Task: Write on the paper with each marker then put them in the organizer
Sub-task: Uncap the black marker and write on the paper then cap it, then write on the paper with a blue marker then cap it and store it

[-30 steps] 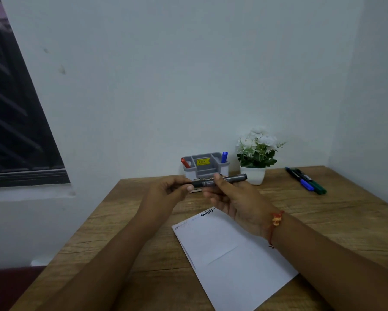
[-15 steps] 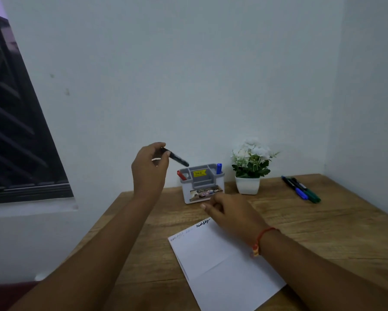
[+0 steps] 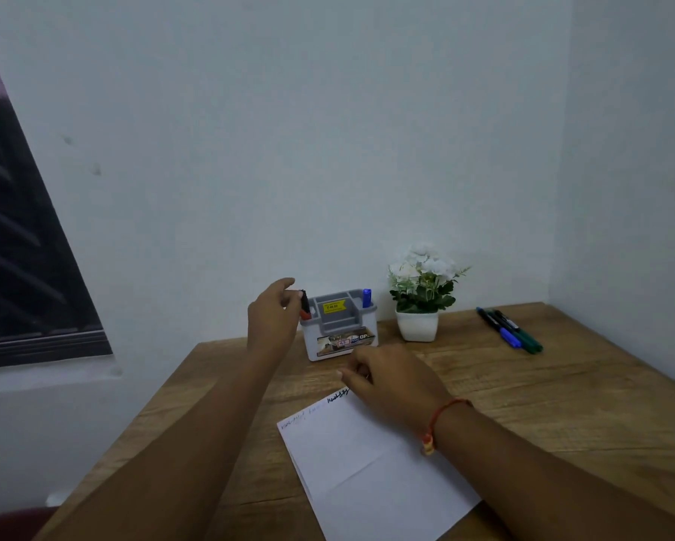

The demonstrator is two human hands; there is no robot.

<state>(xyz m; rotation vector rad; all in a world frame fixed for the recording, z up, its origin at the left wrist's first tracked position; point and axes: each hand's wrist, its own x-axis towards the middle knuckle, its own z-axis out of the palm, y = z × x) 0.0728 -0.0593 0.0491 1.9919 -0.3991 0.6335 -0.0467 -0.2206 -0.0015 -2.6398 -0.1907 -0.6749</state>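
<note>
A grey-and-white organizer (image 3: pixel 340 337) stands at the back of the wooden table. A blue marker (image 3: pixel 366 297) stands in its right slot and a red marker (image 3: pixel 305 315) in its left slot. My left hand (image 3: pixel 271 318) pinches the top of a black marker (image 3: pixel 304 300), which stands nearly upright with its lower end in the organizer's left slot beside the red one. My right hand (image 3: pixel 390 380) rests loosely curled on the table at the top edge of the white paper (image 3: pixel 367 466), holding nothing. The paper bears short scribbles along its top edge.
A white pot of white flowers (image 3: pixel 419 294) stands right of the organizer. Three markers, black, blue and green (image 3: pixel 509 329), lie at the back right of the table. Walls close off the back and right; a dark window is at the left.
My left hand carried the black marker away from my right hand, up and over to the organizer, then lowered it into the left slot. My right hand dropped onto the table.
</note>
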